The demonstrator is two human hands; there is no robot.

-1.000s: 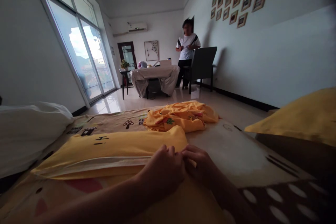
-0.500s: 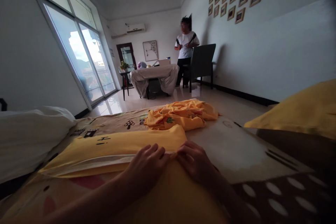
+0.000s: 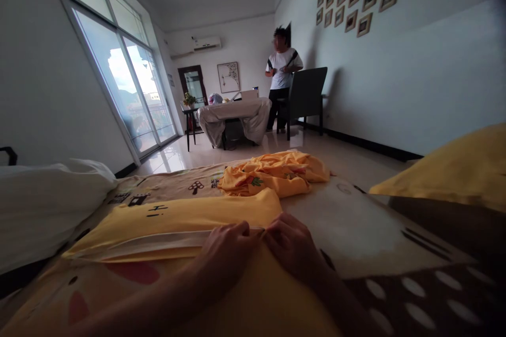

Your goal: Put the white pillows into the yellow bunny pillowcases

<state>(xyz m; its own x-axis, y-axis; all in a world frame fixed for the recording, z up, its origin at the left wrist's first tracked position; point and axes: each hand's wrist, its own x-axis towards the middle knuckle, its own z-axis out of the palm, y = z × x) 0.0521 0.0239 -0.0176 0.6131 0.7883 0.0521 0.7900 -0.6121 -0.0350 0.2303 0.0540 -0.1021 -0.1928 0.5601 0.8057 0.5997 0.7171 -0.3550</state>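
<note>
A yellow pillowcase (image 3: 225, 209) with "Hi" printed in dark letters lies in front of me on the bed. A pale strip (image 3: 158, 245) runs along its near edge. My left hand (image 3: 229, 247) is closed on that edge, close to its right end, with the fingers curled. Right beside it, my right hand (image 3: 290, 245) pinches the same edge near the corner. The fingertips of both hands almost meet, and what lies between them is partly hidden. Beyond the pillowcase, a crumpled orange cloth (image 3: 272, 174) with a printed plant pattern rests on the bed.
Under everything is a patterned bedsheet (image 3: 343, 221). White bedding (image 3: 51, 210) is at the left, and a yellow pillow (image 3: 454, 168) at the right. Farther off are a covered table (image 3: 233, 110), a dark chair (image 3: 308, 95) and a standing person (image 3: 281, 66).
My left hand's fingers have curled in more tightly at the pillowcase edge. My right hand stays at the corner. The whole view has shifted slightly.
</note>
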